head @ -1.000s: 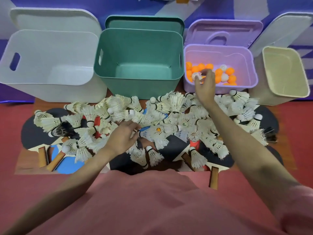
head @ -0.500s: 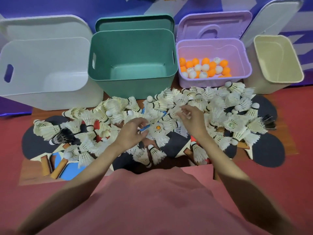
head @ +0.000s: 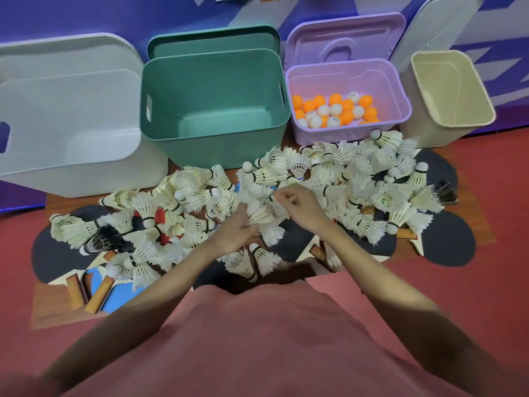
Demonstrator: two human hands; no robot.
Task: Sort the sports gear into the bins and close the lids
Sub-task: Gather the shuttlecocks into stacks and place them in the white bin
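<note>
The heap of white feathered shuttlecocks [head: 337, 181] lay across the wooden floor board in front of the bins, and both hands were down in its middle, close together. The left hand [head: 234, 232] had its fingers curled round the feather skirt of one white shuttlecock [head: 257, 213], gripping it at the top of the pile. The right hand [head: 300, 206] was just beside it, its fingers bent and its fingertips pinched together over the feathers; what they pinched was too small to tell. Four open bins stood in a row behind the heap: a pale grey plastic bin [head: 71, 161], a green plastic bin [head: 214, 138], a lilac plastic bin [head: 400, 90] and a cream plastic bin [head: 458, 118], each with its lid propped up behind it. Only the lilac bin held anything, a cluster of orange and white table-tennis balls [head: 335, 110], roughly twenty, though some hid others. The shuttlecocks were far too many and too tangled to count; two or three had dark feathers. Several black, red and blue table-tennis paddles [head: 446, 239] lay beneath and around the heap, partly hidden.
</note>
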